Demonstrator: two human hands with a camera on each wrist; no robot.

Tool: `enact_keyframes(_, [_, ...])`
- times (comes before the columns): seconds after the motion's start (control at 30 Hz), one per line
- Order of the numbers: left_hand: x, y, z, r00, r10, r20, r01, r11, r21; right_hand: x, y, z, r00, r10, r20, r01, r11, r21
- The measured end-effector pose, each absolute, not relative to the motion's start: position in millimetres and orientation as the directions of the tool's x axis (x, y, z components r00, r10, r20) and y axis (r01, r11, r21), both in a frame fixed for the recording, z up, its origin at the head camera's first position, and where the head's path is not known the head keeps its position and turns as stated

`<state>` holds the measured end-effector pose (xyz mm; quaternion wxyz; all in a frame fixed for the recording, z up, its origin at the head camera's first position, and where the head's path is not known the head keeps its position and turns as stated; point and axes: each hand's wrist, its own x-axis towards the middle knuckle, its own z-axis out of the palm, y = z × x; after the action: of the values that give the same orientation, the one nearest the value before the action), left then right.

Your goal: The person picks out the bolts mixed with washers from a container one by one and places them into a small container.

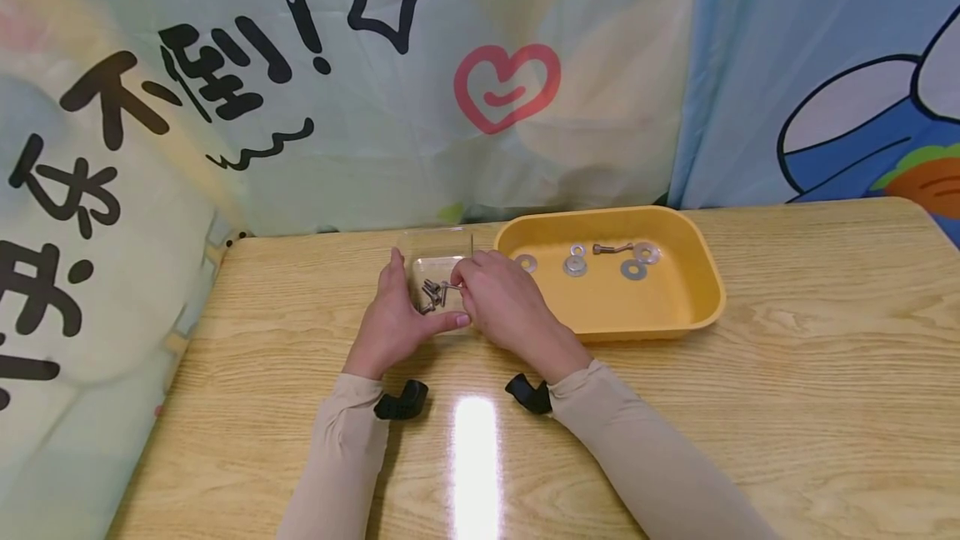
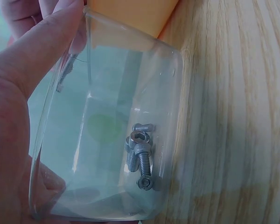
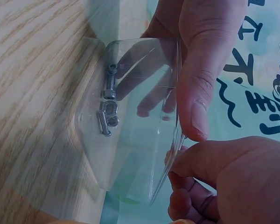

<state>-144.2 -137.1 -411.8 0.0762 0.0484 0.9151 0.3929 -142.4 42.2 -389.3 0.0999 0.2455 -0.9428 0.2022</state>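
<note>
A clear plastic box (image 1: 435, 242) stands on the wooden table, left of the yellow tray. My left hand (image 1: 393, 319) grips its side, thumb along the near rim and fingers on the outer wall. Several metal socket-head screws (image 2: 142, 156) lie in a small heap on the box's bottom. Over the box's right part, my right hand (image 1: 513, 307) pinches a screw (image 2: 66, 72) between thumb and fingertips. In the right wrist view the threaded end of that screw (image 3: 183, 139) shows by the rim, below the left thumb; its head is hidden by the fingers.
Just right of the box sits the yellow tray (image 1: 622, 332). It holds flat washers (image 1: 633, 270), a thick round metal piece (image 1: 575, 265) and a bolt (image 1: 611, 248). A printed curtain (image 1: 360, 148) hangs behind the table. Black mounts (image 1: 401, 401) sit at both wrists.
</note>
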Motion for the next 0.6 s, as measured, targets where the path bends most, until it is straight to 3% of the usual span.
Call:
enact_keyframes(0.23, [-144.3,-137.3,-411.4,-0.984,0.15,-0.101,0.03,0.688,0.725,-143.5,41.3,-389.6,-0.857,-0.441,0.266,-0.509,0.805,-0.306])
enact_keyframes(0.6, [-143.6,-137.5,-410.5,-0.981,0.155,-0.114,0.024,0.688,0.726,-142.1,42.6,-388.4,-0.865,-0.43,0.259,-0.499,0.788,-0.36])
